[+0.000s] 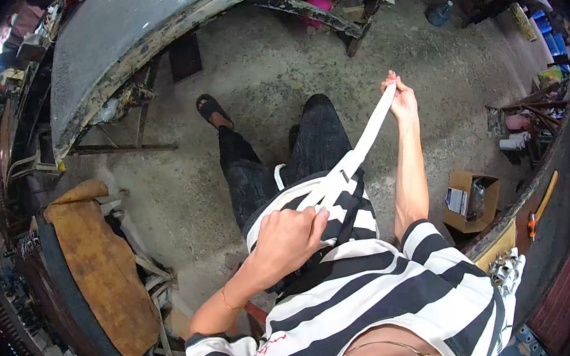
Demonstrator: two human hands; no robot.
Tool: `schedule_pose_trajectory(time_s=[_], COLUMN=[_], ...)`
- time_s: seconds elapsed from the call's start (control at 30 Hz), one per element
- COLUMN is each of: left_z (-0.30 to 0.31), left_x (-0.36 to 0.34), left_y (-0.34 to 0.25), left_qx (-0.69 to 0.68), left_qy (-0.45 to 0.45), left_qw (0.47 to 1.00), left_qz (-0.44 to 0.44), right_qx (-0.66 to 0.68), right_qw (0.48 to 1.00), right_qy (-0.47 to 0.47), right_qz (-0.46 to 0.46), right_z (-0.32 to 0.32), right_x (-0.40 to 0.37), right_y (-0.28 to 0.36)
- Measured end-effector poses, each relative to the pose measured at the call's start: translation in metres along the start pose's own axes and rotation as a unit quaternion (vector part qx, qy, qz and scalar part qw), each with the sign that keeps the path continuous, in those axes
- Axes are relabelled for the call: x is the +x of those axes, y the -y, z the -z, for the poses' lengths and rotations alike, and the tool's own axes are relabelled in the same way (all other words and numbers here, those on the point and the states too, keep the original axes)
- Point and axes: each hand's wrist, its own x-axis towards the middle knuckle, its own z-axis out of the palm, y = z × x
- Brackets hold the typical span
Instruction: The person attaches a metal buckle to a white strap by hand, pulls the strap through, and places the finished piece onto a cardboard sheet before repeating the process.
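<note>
A long white strap (372, 129) stretches at a slant in front of my striped shirt. At its upper end, my right hand (402, 99) pinches the tip with the arm reaching forward. Near my waist, my left hand (286, 244) is closed in a fist, and the strap's lower part runs up to its thumb side. A small dark mark or fitting shows on the strap about midway, where it seems doubled or forked. The fist hides the strap's near end.
A grey-topped workbench (162, 3) curves across the front. To the left lies a brown leather-like sheet (103, 266). An open cardboard box (471, 200) stands at right, beside a bench bearing an orange-handled tool (542, 206). A blue water jug (439, 14) sits on the concrete floor.
</note>
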Motion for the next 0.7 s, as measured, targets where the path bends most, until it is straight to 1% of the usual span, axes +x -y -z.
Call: schedule_pose_trajectory(time_s=[0.03, 0.07, 0.1, 0.2, 0.23, 0.27, 0.3, 0.33, 0.37, 0.47, 0.5, 0.53, 0.57, 0.6, 0.63, 0.67, 0.7], left_z=[-0.002, -0.005, -0.008, -0.013, -0.011, -0.009, -0.007, -0.006, -0.008, -0.014, -0.015, -0.016, -0.018, -0.019, -0.018, -0.014, -0.006], left_x=[-0.001, -0.001, -0.001, -0.003, -0.003, -0.005, -0.006, -0.006, -0.007, -0.009, -0.009, -0.009, -0.01, -0.012, -0.015, -0.023, -0.032], left_y=[0.0, 0.001, 0.001, 0.008, 0.011, 0.012, 0.012, 0.012, 0.013, 0.016, 0.015, 0.014, 0.013, 0.011, 0.008, 0.002, -0.003], left_qx=[-0.004, 0.005, 0.014, 0.029, 0.055, 0.056, 0.054, 0.052, 0.051, 0.034, 0.033, 0.031, 0.028, 0.011, -0.007, -0.028, -0.054], left_qy=[0.001, -0.012, -0.026, -0.038, -0.001, 0.0, 0.021, 0.041, 0.043, 0.031, 0.03, 0.028, 0.028, 0.034, 0.04, 0.06, 0.082], left_qw=[1.0, 0.999, 0.998, 0.996, 0.996, 0.996, 0.996, 0.996, 0.996, 0.998, 0.999, 0.999, 0.999, 0.999, 0.997, 0.992, 0.985], left_qz=[0.001, 0.03, 0.058, 0.071, 0.075, 0.075, 0.069, 0.064, 0.064, 0.044, 0.029, 0.014, 0.015, -0.029, -0.072, -0.106, -0.144], right_qx=[0.023, 0.045, 0.043, 0.01, -0.04, -0.089, -0.089, -0.04, 0.009, 0.044, 0.028, 0.027, 0.014, 0.001, -0.041, -0.042, -0.091], right_qw=[1.0, 0.998, 0.998, 0.999, 0.998, 0.993, 0.993, 0.999, 0.999, 0.999, 1.0, 1.0, 0.999, 0.996, 0.99, 0.99, 0.976], right_qy=[-0.02, -0.039, -0.042, -0.025, -0.042, -0.059, -0.059, -0.022, 0.014, 0.006, -0.014, -0.016, -0.042, -0.067, -0.116, -0.117, -0.163], right_qz=[0.01, 0.021, 0.021, 0.02, 0.031, 0.041, 0.041, 0.006, -0.029, -0.023, -0.001, -0.002, 0.026, 0.055, 0.068, 0.066, 0.114], right_z=[0.0, 0.002, -0.001, -0.013, -0.019, -0.023, -0.019, -0.011, -0.003, -0.006, -0.006, -0.002, -0.002, 0.0, -0.001, 0.0, 0.011], right_x=[0.0, -0.002, -0.008, -0.025, -0.031, -0.035, -0.035, -0.033, -0.032, -0.033, -0.033, -0.031, -0.027, -0.024, -0.021, -0.016, -0.004], right_y=[0.003, 0.006, 0.006, 0.002, 0.001, -0.001, 0.002, 0.01, 0.017, 0.021, 0.024, 0.028, 0.033, 0.036, 0.04, 0.045, 0.064])
